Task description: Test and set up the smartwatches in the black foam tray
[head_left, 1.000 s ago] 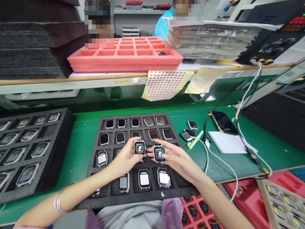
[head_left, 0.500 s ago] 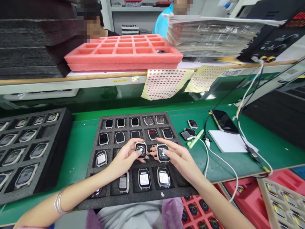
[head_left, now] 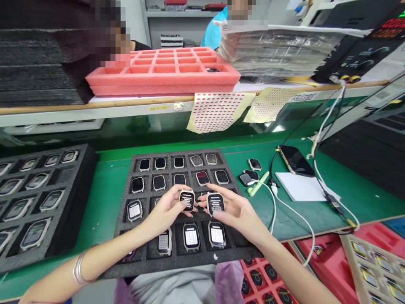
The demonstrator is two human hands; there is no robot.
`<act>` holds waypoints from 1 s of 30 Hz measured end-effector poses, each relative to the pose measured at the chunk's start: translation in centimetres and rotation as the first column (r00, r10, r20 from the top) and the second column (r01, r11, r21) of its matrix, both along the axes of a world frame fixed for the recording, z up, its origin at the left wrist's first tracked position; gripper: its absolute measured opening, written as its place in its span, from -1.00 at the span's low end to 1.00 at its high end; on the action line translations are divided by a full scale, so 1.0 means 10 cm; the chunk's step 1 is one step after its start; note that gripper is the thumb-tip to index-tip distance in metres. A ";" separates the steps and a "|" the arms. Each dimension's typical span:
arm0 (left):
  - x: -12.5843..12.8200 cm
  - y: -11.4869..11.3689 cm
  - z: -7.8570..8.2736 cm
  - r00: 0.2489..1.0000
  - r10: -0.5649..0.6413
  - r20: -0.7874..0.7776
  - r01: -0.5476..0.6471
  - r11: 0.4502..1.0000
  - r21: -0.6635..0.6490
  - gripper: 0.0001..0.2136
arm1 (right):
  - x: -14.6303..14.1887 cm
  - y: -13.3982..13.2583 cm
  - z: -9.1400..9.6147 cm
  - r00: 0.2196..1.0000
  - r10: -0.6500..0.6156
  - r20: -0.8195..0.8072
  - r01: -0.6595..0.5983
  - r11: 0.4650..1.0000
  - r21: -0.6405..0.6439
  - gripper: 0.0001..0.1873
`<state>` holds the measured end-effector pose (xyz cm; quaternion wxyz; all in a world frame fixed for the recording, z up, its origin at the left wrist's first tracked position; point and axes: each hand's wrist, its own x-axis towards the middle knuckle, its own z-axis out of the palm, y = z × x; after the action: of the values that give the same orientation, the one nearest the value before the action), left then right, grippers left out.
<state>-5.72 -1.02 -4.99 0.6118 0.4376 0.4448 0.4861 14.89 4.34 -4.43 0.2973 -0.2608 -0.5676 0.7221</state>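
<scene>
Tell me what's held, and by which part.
Left hand: one watch, by its case, thumb at the lower left. Right hand: another watch, by its case, thumb at the bottom.

left hand (head_left: 169, 206) holds one lit watch (head_left: 187, 200), right hand (head_left: 236, 207) another lit watch (head_left: 215, 203), both over dark foam tray (head_left: 177, 264).

The left hand (head_left: 169, 203) partly hides its watch (head_left: 187, 194) — screen text (head_left: 187, 200) (tiny) mostly illegible.

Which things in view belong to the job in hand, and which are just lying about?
Likely the job:
left hand, holding a watch
right hand, holding a second watch
black tray beneath

Apparently lying about:
phone
white pad
pink tray
</scene>
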 end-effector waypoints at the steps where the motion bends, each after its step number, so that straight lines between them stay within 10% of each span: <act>1: 0.00 0.00 0.00 1.000 0.000 0.013 0.001 1.000 -0.007 -0.78 | 0.03 -0.01 -0.01 1.000 0.026 -0.003 -0.026 1.000 0.014 -0.32; 6: -0.01 0.02 -0.01 0.995 -0.032 0.090 0.036 0.998 -0.042 -0.75 | 0.36 -0.05 0.04 0.955 0.029 0.296 -0.114 0.956 0.272 -0.44; 14: 0.01 0.04 -0.03 0.995 -0.053 0.079 0.059 0.995 -0.079 -0.73 | 0.82 0.03 0.07 0.709 -0.200 0.676 -0.468 0.584 0.663 -0.39; 25: 0.01 0.02 0.01 0.998 -0.036 0.052 0.040 0.996 -0.079 -0.73 | 0.48 0.43 -0.20 0.701 -0.536 0.470 -0.301 0.375 0.877 -0.71; 30: -0.02 0.00 -0.11 0.990 -0.066 -0.128 0.065 0.998 -0.017 -0.56 | 0.36 0.37 -0.23 0.654 -0.553 0.516 -0.323 0.413 0.852 -0.80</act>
<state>-5.92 -1.03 -6.09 0.6003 0.4784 0.4716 0.4339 18.48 8.06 -6.72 0.1832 -0.3716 -0.9050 0.0963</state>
